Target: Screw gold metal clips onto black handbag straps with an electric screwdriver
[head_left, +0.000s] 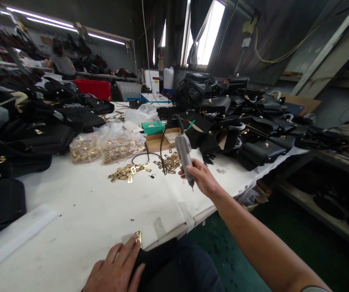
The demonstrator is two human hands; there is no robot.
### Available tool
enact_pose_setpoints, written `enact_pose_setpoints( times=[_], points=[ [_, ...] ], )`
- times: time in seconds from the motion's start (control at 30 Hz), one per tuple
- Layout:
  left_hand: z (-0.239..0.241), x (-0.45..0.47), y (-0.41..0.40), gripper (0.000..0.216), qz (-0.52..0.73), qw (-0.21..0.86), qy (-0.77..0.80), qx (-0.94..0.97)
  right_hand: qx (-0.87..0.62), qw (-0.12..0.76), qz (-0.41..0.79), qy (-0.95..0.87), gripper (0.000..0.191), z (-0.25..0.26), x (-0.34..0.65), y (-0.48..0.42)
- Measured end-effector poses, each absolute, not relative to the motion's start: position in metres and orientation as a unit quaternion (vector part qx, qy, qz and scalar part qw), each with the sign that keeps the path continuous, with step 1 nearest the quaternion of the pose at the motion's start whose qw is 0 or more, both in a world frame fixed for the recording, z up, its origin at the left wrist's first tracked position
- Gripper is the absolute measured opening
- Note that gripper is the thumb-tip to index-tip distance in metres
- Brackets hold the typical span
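My right hand (203,178) is wrapped round a grey electric screwdriver (184,154), raised above the table with its bit pointing down and its cable rising from the top. At the table's near edge my left hand (115,265) lies flat with its fingers stretched out. Its fingertips touch a small gold metal plate (138,239). Under and beside that hand is a black piece of material (156,259), partly hidden by it. Loose gold metal fittings lie in one pile (127,172) and another pile (170,163) farther back.
Clear plastic bags of gold fittings (122,148) stand behind the piles, near a cardboard box (156,142) and a green box (153,128). Black bags are heaped left (40,138) and right (259,150). A white foam strip (16,239) lies left. Across the room is a person (63,63).
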State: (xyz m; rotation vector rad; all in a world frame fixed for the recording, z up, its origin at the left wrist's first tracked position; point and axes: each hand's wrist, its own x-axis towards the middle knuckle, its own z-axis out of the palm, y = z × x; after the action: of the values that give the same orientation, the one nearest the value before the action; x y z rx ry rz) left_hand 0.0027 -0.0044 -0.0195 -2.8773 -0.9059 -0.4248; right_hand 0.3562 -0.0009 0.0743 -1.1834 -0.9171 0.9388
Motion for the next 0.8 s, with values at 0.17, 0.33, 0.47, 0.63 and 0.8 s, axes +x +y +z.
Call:
enact_pose_setpoints(
  times=[0.17,0.33,0.47,0.63,0.8],
  points=[
    [-0.017,0.004,-0.006,0.037,-0.160,0.066,-0.291,-0.941,-0.592,0.688,0.302,-0.290,0.034,0.059,0.385,0.016],
    [-0.013,0.007,-0.007,0.038,-0.191,0.083,-0.268,-0.941,-0.583,0.737,0.232,-0.251,0.042,0.038,0.379,0.035],
    [-0.012,0.009,-0.006,0.039,-0.208,0.084,-0.269,-0.937,-0.609,0.722,0.218,-0.246,0.043,0.026,0.376,0.048],
    [-0.015,0.008,-0.004,0.041,-0.205,0.094,-0.258,-0.939,-0.624,0.711,0.205,-0.249,0.042,0.018,0.374,0.059],
    [-0.013,0.008,-0.004,0.042,-0.213,0.095,-0.255,-0.938,-0.620,0.712,0.203,-0.261,0.040,0.015,0.372,0.063]
  ],
)
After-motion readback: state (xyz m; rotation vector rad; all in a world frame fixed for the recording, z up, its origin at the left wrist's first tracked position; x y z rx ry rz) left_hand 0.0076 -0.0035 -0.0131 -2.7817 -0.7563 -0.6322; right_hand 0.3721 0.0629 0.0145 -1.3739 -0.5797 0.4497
